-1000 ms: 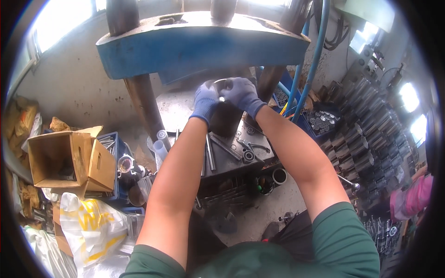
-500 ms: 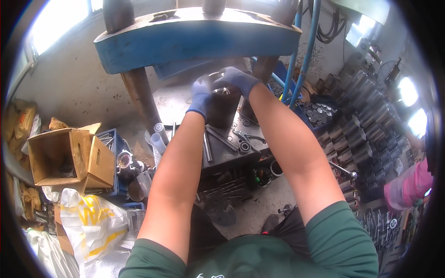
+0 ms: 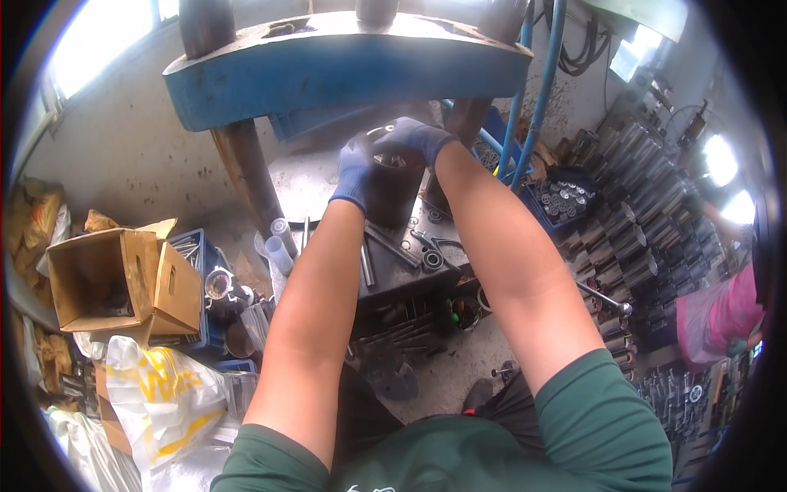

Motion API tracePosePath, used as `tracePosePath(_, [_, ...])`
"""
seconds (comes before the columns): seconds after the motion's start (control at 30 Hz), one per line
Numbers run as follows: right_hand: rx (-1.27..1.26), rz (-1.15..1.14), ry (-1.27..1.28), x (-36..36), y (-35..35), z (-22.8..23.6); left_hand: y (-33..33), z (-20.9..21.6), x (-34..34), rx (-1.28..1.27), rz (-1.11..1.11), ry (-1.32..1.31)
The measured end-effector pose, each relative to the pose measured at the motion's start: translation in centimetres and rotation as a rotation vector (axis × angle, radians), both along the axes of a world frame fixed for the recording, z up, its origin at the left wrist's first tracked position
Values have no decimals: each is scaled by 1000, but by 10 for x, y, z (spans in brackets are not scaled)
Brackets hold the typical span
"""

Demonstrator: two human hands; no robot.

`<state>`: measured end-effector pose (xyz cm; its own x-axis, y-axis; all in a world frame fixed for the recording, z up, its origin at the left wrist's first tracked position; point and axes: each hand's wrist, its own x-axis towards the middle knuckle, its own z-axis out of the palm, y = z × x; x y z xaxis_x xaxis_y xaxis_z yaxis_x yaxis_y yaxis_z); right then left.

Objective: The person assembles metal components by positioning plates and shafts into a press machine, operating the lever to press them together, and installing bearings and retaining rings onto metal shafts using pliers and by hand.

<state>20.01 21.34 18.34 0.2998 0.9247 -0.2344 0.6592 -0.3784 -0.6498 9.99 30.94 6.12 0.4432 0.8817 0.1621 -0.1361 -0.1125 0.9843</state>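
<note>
Both gloves are at the mouth of the dark cylinder (image 3: 395, 197), which sits on the table (image 3: 389, 275) and looks roughly upright; lens bend, so can't call the tilt. Left hand (image 3: 355, 169) is curled against the left of the rim, right hand (image 3: 416, 139) bent over the far right side. Fingertips are hidden, so can't tell if either is pinching anything; a pale curved edge shows between them, too blurred to identify. Risks, my read: uneven push at the rim could rock the cylinder, worse if it's top-heavy. Blue press beam (image 3: 344, 80) is close above in my view; can't tell if I'm right under it, but if it dropped, fingers at the rim could get caught. Loose tube (image 3: 392, 246), pliers-like tool (image 3: 443, 244) and bearing-like ring (image 3: 432, 259) lie near the base, so a slip could knock them off the front edge. Containers: left cardboard box (image 3: 139, 275) faces me, something dark at the bottom, unclear what. Blue crate (image 3: 215, 256) behind it holds thin metal rods (image 3: 188, 246). Right-hand crate (image 3: 539, 215) holds round metal parts (image 3: 566, 201). White bag (image 3: 164, 402) with yellow print, bottom left: contents hidden.
</note>
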Motion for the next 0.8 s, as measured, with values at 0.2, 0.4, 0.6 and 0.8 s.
tracePosePath(0.2, [60, -128, -122, 2, 6, -15, -18, 19, -6, -12, -98, -71])
tracePosePath(0.4, [-65, -43, -89, 25, 21, -25, -3, 11, 9, 93, -45, 91])
tracePosePath(0.6, [-39, -75, -289, 5, 18, -29, -20, 17, 0, -14, -86, -112])
tracePosePath(0.8, [177, -363, -428, -54, -9, -12, 7, 2, -3, -16, -43, -77])
